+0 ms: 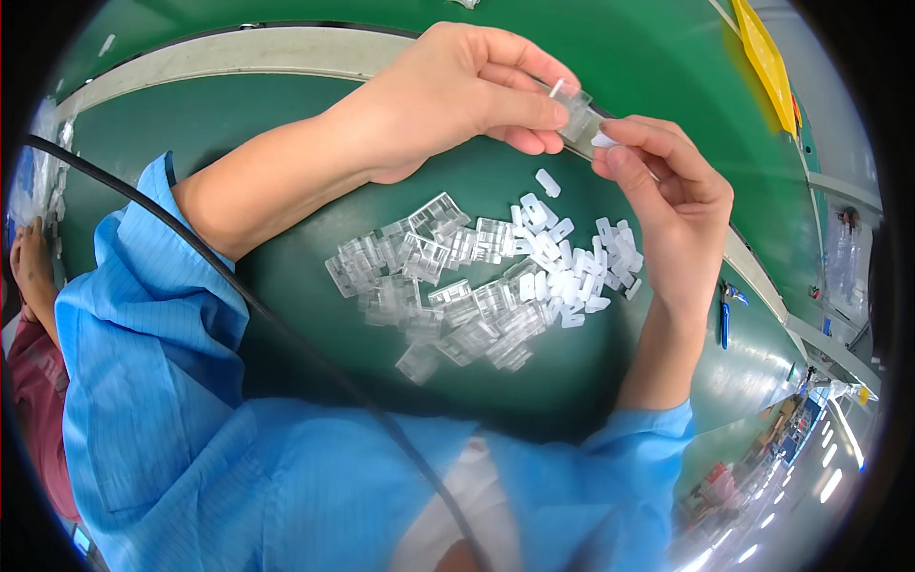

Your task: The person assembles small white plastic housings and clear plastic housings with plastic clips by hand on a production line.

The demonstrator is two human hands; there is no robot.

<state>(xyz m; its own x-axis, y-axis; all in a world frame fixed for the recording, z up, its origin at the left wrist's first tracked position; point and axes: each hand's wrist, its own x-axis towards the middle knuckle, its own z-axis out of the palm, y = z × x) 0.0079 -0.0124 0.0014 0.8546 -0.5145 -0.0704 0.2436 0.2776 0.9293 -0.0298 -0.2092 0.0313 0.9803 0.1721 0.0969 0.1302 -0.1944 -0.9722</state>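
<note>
My left hand (477, 91) pinches a clear plastic housing (578, 112) between thumb and fingers, above the far side of the green work surface. Close against the housing's right end, my right hand (667, 172) grips a small white plastic piece (603, 140) between thumb and forefinger. Whether that piece touches the housing I cannot tell. Below my hands lies a loose pile of clear plastic housings (424, 255). Beside it on the right is a heap of small white plastic pieces (572, 276), with one white piece (547, 183) lying apart above them.
Blue-handled pliers (728, 313) lie to the right on the green table (315, 353). A pale raised edge (315, 52) curves along the table's far side. A black cable (286, 329) hangs across the view from the left. Another person's arm (33, 276) shows at the far left.
</note>
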